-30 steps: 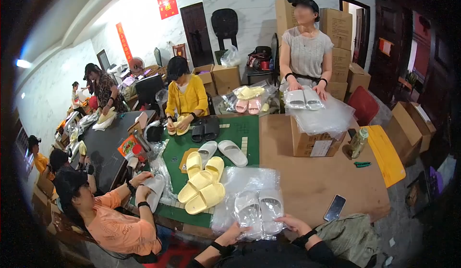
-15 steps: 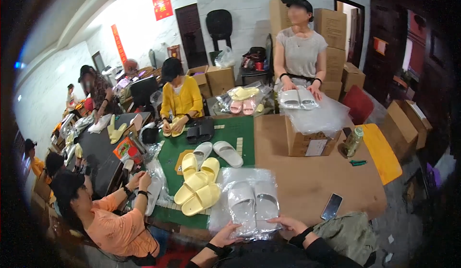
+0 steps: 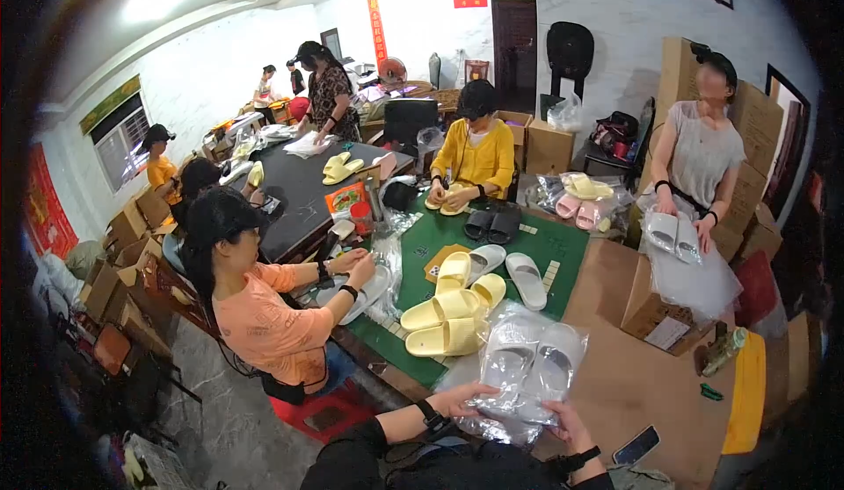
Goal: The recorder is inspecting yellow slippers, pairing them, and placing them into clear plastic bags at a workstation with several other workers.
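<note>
A pair of light grey slide slippers (image 3: 512, 355) lies inside a clear plastic bag (image 3: 505, 431) at the near edge of the table. My left hand (image 3: 466, 399) pinches the bag's near left corner. My right hand (image 3: 570, 427) grips its near right edge, thumb on top. Just beyond the bag are pale yellow slippers (image 3: 447, 338), stacked partly over each other. Behind these lie loose grey slippers (image 3: 526, 281), one partly hidden by the yellow ones.
A phone (image 3: 636, 445) lies right of my right hand. Farther right are a cardboard box (image 3: 651, 314), a bottle (image 3: 725, 349) and a green cutter (image 3: 711, 392). A person in orange (image 3: 272, 314) sits close at left; others work around the green mat (image 3: 563, 244).
The view has swung left, so the scene sits farther right. Both hands still hold the bagged slippers, now tilted and a little closer to the yellow ones.
</note>
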Motion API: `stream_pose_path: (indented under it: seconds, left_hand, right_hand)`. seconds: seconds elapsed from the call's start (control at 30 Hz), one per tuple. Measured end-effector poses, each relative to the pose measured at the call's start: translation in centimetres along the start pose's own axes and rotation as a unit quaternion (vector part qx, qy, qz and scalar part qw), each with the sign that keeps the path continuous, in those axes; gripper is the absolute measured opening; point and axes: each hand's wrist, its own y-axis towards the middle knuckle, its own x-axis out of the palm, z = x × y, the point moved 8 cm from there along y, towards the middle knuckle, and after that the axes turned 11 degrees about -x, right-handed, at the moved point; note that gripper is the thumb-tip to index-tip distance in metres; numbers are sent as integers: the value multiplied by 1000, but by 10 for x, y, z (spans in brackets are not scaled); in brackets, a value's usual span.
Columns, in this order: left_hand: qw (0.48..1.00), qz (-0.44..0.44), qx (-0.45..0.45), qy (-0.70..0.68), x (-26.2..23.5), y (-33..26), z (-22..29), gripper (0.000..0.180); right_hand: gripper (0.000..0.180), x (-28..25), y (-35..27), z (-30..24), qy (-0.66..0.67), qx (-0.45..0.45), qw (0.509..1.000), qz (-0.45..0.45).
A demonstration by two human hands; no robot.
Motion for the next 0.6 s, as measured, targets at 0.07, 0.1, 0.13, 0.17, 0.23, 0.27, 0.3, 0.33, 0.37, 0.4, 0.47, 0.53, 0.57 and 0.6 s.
stream_pose_path:
  seconds: [0.07, 0.1, 0.13, 0.17, 0.23, 0.27, 0.3, 0.33, 0.37, 0.4, 0.47, 0.53, 0.57, 0.6]
  left_hand:
    - [798, 38, -338, -498, 4, -16, 0, 60]
    - [796, 34, -330, -506, 2, -21, 3, 61]
    - [797, 34, -330, -505, 2, -20, 0, 61]
    - [810, 35, -341, -476, 4, -20, -12, 62]
    - [821, 39, -352, -447, 12, -19, -62, 63]
    - [963, 51, -135, -226, 0, -6, -75, 63]
    - [994, 51, 96, 21, 6, -9, -59, 63]
    - [994, 49, 95, 20, 7, -1, -45, 63]
    - [943, 66, -192, -263, 4, 11, -58, 59]
    - [735, 77, -447, -504, 27, -8, -74, 56]
    - [847, 48, -336, -409, 24, -3, -68, 46]
    - [786, 17, -290, -546, 36, 7, -63, 42]
    - [767, 23, -303, -565, 40, 6, -70, 43]
    - [767, 23, -304, -565, 41, 5, -73, 43]
  right_hand:
    - [58, -1, 4, 10, -15, 11, 1000, -5]
    - [57, 16, 0, 0, -28, -5, 999, -25]
    - [57, 13, 1, 3, -28, -6, 999, -26]
    - [55, 4, 3, 9, -16, -5, 1000, -11]
    - [53, -3, 6, 13, -4, -2, 1000, 1]
    - [50, -3, 6, 14, 0, 10, 1000, 10]
    - [47, -6, 6, 15, 7, 21, 999, 24]
    - [47, -10, 5, 15, 9, 22, 999, 26]
    - [45, -14, 3, 18, 29, 42, 998, 39]
    - [44, -17, 1, 22, 48, 64, 996, 50]
    - [45, -25, 2, 23, 28, 40, 998, 46]
    - [46, -26, 1, 21, 9, 15, 999, 44]
    - [47, -23, -1, 18, 3, 3, 999, 38]
    - [48, -20, -3, 14, -4, -9, 999, 32]
